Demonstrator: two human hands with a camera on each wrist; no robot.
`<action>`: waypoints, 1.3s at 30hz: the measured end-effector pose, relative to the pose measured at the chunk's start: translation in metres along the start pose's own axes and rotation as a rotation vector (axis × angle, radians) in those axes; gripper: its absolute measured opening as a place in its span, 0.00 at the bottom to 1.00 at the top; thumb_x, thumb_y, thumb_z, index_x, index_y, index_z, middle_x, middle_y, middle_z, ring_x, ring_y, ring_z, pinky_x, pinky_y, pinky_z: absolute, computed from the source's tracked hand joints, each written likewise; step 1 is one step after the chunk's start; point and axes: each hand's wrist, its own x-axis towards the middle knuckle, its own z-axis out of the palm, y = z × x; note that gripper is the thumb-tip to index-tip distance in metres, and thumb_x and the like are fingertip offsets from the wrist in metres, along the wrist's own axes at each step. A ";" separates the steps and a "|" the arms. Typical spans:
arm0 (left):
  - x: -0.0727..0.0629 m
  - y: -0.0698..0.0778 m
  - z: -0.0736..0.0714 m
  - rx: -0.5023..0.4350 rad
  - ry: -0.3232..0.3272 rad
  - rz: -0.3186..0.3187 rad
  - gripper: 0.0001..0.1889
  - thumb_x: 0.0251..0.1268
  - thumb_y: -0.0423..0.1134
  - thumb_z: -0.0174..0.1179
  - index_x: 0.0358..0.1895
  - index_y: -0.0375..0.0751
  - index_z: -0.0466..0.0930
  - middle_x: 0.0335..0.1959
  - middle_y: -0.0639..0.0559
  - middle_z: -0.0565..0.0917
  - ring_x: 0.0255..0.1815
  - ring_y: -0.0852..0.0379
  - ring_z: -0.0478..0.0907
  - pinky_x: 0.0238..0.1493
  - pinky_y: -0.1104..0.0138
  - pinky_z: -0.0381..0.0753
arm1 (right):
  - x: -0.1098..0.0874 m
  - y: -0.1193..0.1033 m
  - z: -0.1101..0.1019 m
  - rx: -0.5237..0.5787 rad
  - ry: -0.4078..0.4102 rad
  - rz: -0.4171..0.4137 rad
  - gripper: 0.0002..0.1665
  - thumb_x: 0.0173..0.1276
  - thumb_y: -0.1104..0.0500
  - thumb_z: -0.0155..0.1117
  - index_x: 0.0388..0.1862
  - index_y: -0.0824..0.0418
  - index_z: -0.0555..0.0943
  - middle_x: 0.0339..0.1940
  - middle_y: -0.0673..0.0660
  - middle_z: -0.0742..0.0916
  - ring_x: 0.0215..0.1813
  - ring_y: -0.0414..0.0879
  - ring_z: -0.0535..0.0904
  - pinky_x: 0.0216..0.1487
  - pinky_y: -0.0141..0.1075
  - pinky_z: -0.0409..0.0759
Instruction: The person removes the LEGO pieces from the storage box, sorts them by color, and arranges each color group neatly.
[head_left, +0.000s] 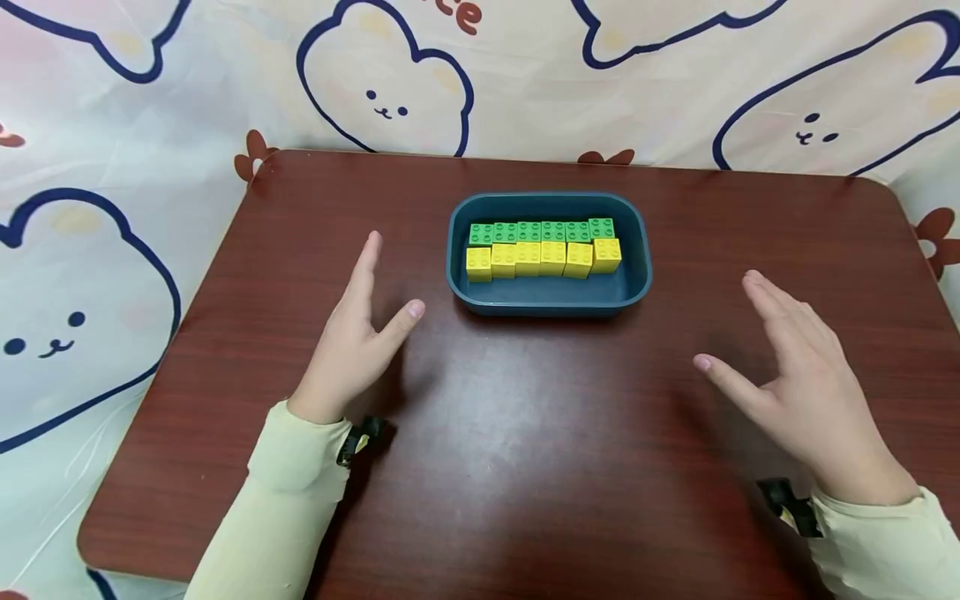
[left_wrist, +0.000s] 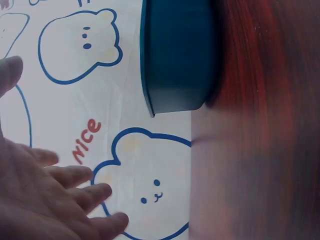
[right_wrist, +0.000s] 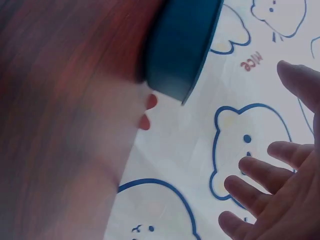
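A dark teal tray (head_left: 551,302) stands toward the back of the table. Inside it lie a row of green building blocks (head_left: 529,232) and, just in front, a row of yellow building blocks (head_left: 528,259). My left hand (head_left: 347,354) is held to the left of the tray, fingers straight and thumb spread, touching nothing. Farther out on the right, my right hand (head_left: 813,392) hovers with fingers extended and nothing in its grasp. Both wrist views show the tray's outer side (left_wrist: 180,60) apart from the spread fingers (right_wrist: 260,175).
The brown wooden table (head_left: 480,467) has rounded corners. Behind and beside it hangs a pale cloth (head_left: 540,100) printed with cartoon bears and flowers. Each wrist wears a black strap (head_left: 362,440) over a light sleeve (head_left: 277,500).
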 end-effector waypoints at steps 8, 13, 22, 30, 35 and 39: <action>0.007 -0.006 0.008 -0.186 0.082 -0.001 0.42 0.74 0.45 0.59 0.82 0.60 0.41 0.79 0.64 0.56 0.79 0.63 0.53 0.77 0.52 0.53 | 0.011 -0.015 0.004 0.067 0.048 -0.041 0.57 0.51 0.58 0.81 0.79 0.54 0.63 0.76 0.59 0.70 0.74 0.61 0.65 0.75 0.57 0.56; 0.014 -0.008 0.012 -0.287 0.091 -0.012 0.38 0.76 0.42 0.56 0.82 0.56 0.45 0.78 0.62 0.59 0.78 0.63 0.54 0.77 0.57 0.55 | 0.017 -0.018 0.008 0.101 0.023 -0.008 0.56 0.52 0.59 0.81 0.79 0.50 0.64 0.75 0.59 0.72 0.73 0.62 0.67 0.72 0.61 0.60; 0.030 -0.008 0.018 -0.389 0.109 -0.032 0.33 0.79 0.43 0.52 0.81 0.47 0.50 0.78 0.56 0.62 0.77 0.57 0.59 0.76 0.58 0.58 | 0.037 -0.021 0.021 0.139 -0.034 0.052 0.47 0.60 0.54 0.78 0.77 0.53 0.67 0.72 0.58 0.75 0.71 0.59 0.70 0.65 0.63 0.68; 0.044 -0.004 0.024 -0.479 0.125 -0.074 0.31 0.79 0.44 0.52 0.80 0.44 0.55 0.77 0.53 0.65 0.77 0.56 0.59 0.74 0.61 0.60 | 0.052 -0.020 0.029 0.151 -0.071 0.084 0.39 0.62 0.52 0.76 0.71 0.58 0.74 0.67 0.62 0.79 0.68 0.60 0.73 0.62 0.63 0.71; 0.054 -0.001 0.030 -0.542 0.129 -0.106 0.30 0.79 0.44 0.51 0.79 0.43 0.56 0.76 0.53 0.66 0.76 0.60 0.60 0.73 0.63 0.62 | 0.059 -0.020 0.032 0.153 -0.079 0.098 0.37 0.64 0.50 0.75 0.70 0.57 0.75 0.66 0.61 0.80 0.67 0.59 0.74 0.62 0.62 0.72; 0.059 0.001 0.034 -0.561 0.133 -0.119 0.30 0.80 0.46 0.50 0.79 0.43 0.57 0.76 0.54 0.66 0.76 0.59 0.60 0.74 0.63 0.61 | 0.065 -0.023 0.036 0.166 -0.083 0.086 0.36 0.64 0.50 0.74 0.70 0.58 0.75 0.65 0.61 0.80 0.67 0.59 0.74 0.63 0.61 0.72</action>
